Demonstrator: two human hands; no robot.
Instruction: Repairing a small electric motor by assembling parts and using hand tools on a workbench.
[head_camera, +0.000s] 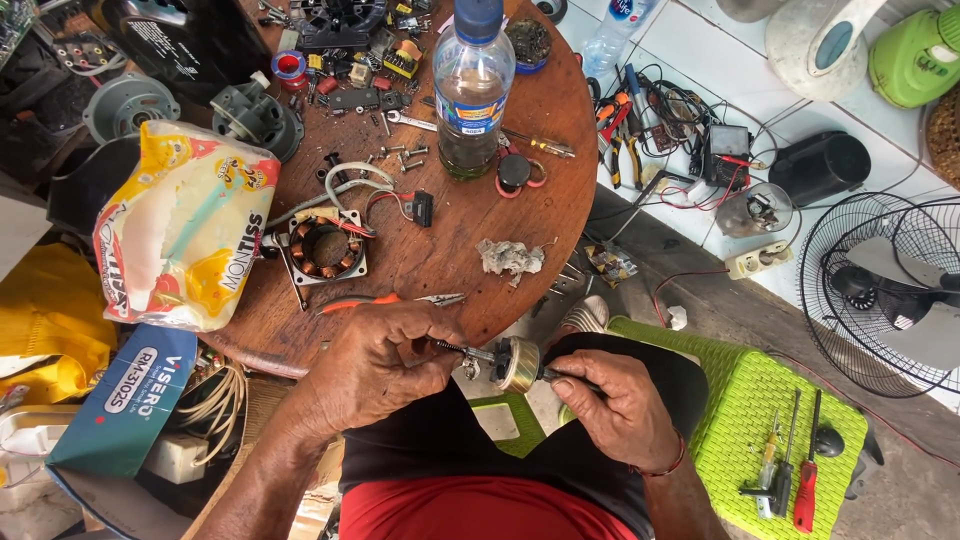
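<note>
A round wooden worktop (440, 260) fills the upper middle of the view, crowded with parts. At its 12 o'clock stands a clear plastic bottle (473, 85) with a blue cap; loose screws and a small wrench lie just beside it. Near the centre, toward 9 o'clock, sits a square motor stator (323, 250) with copper windings, its wires trailing to a black switch. A yellow and white tissue pack (180, 225) overhangs the worktop's 9 o'clock edge. Orange-handled pliers (385, 299) lie at 6 o'clock, directly above the hands, and a crumpled grey scrap (511, 257) rests toward 4 o'clock. At 4 o'clock from the worktop, a green plastic stool (760, 420) carries screwdrivers; a fan grille (885, 290) lies at 3 o'clock on the floor.

Below the worktop's 6 o'clock edge, over the lap, a small motor rotor (516, 364) on a shaft is held between both hands. The left hand (385, 365) is closed on the shaft's end at the rotor's 9 o'clock; the right hand (620, 405) pinches the other end of the shaft at 4 o'clock.
</note>
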